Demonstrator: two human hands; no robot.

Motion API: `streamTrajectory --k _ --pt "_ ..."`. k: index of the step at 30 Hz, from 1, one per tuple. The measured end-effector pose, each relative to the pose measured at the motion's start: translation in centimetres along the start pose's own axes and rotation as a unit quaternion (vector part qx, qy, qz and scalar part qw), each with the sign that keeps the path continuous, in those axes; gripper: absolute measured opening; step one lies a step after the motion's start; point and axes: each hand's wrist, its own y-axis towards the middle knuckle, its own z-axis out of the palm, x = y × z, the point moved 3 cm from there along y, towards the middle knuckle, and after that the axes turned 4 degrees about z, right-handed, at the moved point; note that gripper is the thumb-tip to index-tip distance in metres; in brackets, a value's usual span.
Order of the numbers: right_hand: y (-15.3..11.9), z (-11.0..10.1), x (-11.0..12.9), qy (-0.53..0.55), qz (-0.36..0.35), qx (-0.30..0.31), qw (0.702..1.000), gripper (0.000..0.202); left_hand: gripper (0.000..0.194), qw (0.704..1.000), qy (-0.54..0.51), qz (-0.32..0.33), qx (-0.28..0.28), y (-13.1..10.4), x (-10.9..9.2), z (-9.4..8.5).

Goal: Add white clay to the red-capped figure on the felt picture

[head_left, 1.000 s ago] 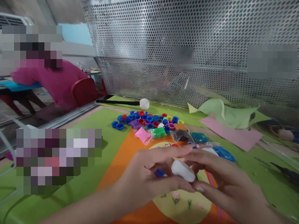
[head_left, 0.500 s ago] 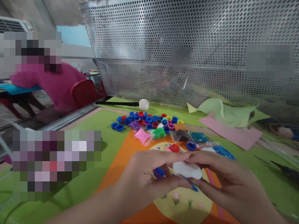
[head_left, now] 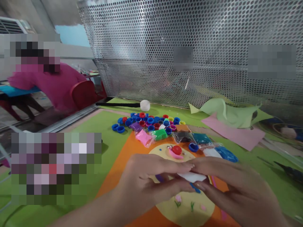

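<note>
A soft white lump of modelling clay (head_left: 193, 177) is pinched between the fingers of both hands. My left hand (head_left: 151, 176) grips it from the left, thumb below and fingers above. From the right, my right hand (head_left: 227, 183) holds the same lump, its fingertips meeting those of the left. Beneath them lies a pale yellow oval (head_left: 184, 208) on an orange sheet (head_left: 139, 217). The oval carries a red and pink clay figure (head_left: 176, 151), blue pieces and small pink flowers with green stems. My hands hide its middle.
Several bottle caps (head_left: 150, 120) and bagged clays, such as a pink packet (head_left: 144, 137), lie beyond the oval. Pink paper (head_left: 236, 135) and dark scissors (head_left: 287, 171) are at right. A perforated metal panel (head_left: 161, 56) stands behind. A person in pink (head_left: 54, 85) sits at left.
The white clay looks flatter and thinner between my fingers. My hands have dropped slightly, uncovering more of the red and pink figure.
</note>
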Motion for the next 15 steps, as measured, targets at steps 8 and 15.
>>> streamTrajectory --k 8,15 --pt "0.10 0.01 0.36 0.022 -0.019 0.013 0.999 0.016 0.031 0.999 0.015 -0.029 -0.011 -0.41 0.16 -0.24" --pt "0.32 0.25 0.76 0.042 -0.004 0.017 0.999 0.011 0.015 0.998 0.067 0.014 -0.010 -0.41 -0.24 -0.03"
